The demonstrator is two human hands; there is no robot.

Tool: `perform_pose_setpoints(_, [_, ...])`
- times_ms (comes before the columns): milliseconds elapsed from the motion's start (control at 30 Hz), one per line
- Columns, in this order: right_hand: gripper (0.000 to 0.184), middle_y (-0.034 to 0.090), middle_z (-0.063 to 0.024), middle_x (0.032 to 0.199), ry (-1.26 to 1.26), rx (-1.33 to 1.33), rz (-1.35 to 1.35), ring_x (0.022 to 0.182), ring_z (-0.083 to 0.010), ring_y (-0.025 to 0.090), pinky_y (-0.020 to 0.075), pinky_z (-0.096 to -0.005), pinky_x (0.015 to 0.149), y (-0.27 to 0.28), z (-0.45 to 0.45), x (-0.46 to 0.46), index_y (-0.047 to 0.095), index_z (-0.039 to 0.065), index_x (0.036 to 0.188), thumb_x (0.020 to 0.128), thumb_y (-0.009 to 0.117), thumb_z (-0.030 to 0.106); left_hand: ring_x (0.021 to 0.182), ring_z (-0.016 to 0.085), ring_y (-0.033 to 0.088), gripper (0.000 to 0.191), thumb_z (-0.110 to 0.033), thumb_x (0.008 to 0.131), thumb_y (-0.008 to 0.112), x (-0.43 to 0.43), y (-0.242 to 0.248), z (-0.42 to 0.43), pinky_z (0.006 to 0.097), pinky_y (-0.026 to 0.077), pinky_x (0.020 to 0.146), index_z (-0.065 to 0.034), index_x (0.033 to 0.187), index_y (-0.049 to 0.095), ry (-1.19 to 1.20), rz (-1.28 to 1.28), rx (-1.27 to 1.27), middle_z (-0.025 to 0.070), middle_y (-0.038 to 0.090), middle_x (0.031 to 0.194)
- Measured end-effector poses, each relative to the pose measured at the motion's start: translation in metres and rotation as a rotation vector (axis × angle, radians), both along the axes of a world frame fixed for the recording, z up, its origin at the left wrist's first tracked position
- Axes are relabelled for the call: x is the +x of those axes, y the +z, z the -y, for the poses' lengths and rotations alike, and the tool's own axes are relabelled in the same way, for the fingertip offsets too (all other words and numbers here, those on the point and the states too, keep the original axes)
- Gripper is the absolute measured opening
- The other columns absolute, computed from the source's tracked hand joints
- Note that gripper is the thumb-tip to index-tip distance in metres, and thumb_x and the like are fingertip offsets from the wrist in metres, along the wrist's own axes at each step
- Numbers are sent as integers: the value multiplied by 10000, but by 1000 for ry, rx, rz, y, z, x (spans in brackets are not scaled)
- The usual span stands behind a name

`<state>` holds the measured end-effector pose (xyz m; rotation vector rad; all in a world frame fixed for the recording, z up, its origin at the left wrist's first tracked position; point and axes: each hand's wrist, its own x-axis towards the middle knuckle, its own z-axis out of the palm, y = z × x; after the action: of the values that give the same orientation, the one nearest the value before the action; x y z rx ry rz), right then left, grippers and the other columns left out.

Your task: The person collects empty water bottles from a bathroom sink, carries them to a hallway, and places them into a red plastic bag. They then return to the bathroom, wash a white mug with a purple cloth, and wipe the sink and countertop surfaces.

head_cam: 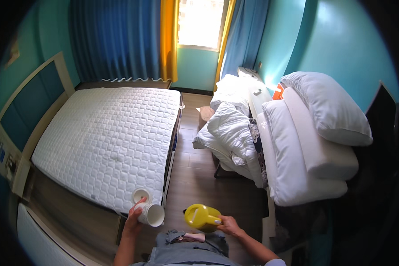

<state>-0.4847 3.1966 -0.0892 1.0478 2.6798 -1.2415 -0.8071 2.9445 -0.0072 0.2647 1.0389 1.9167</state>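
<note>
In my left hand [132, 220] is a white mug [155, 215], tilted so that its mouth faces up towards me; its inside looks white. A round white lid [141, 194] shows just beyond the mug at my fingertips, and seems to be held by the same hand. My right hand [230, 226] grips the handle of a yellow electric kettle [199, 216], with its lidded top turned towards me. Both hands are in front of my body, above the wooden floor [183, 186], and the mug and kettle are apart.
On my left stands a bed with a white quilted mattress [113, 139]. White duvets [232, 136] lie heaped on the right, beside stacked pillows [306, 139]. A dark flat screen [382, 116] is at far right. Blue curtains [119, 40] hang by the bright window [201, 23].
</note>
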Motion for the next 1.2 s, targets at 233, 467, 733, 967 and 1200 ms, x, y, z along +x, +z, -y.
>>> perform_pose_setpoints(233, [305, 617, 16, 828, -558, -465, -482, 755, -61, 551, 464, -245, 684, 60, -202, -88, 637, 30, 1013, 761, 761, 149, 1031, 227, 625, 931, -366, 732, 765, -131, 13, -268, 340, 497, 928, 75, 1423, 323, -248, -54, 46, 172, 584, 1187])
perform_pose_setpoints(467, [258, 630, -9, 900, -891, -434, -965, 808, -101, 612, 531, -278, 713, 121, -447, -251, 608, 21, 1029, 826, 730, 122, 1062, 239, 606, 932, -372, 735, 756, -229, -20, -474, 356, 485, 951, 70, 1429, 316, -260, 42, 14, 180, 561, 1217])
perform_pose_setpoints(733, [292, 610, -40, 951, -1016, -33, -1061, 818, -127, 625, 564, -291, 673, 151, -798, -366, 569, 24, 1058, 840, 710, 158, 1016, 265, 629, 926, -356, 717, 768, -370, -63, -688, 368, 511, 903, 74, 1414, 335, -309, 104, -15, 194, 581, 1164])
perform_pose_setpoints(967, [392, 631, -75, 981, -1294, 50, -1055, 837, -208, 667, 598, -349, 579, 150, -1076, -408, 540, 41, 1144, 844, 696, 239, 1023, 239, 622, 962, -325, 683, 799, -509, -122, -900, 345, 499, 917, 96, 1410, 329, -530, 100, -202, 183, 580, 1178])
perform_pose_setpoints(1200, [513, 614, -138, 1152, -1462, 186, -730, 945, -293, 655, 611, -449, 615, 125, -1292, -451, 517, 38, 1242, 805, 713, 221, 1006, 245, 635, 1072, -305, 588, 850, -585, -134, -1029, 354, 515, 888, 99, 1419, 308, -584, 172, -301, 195, 575, 1199])
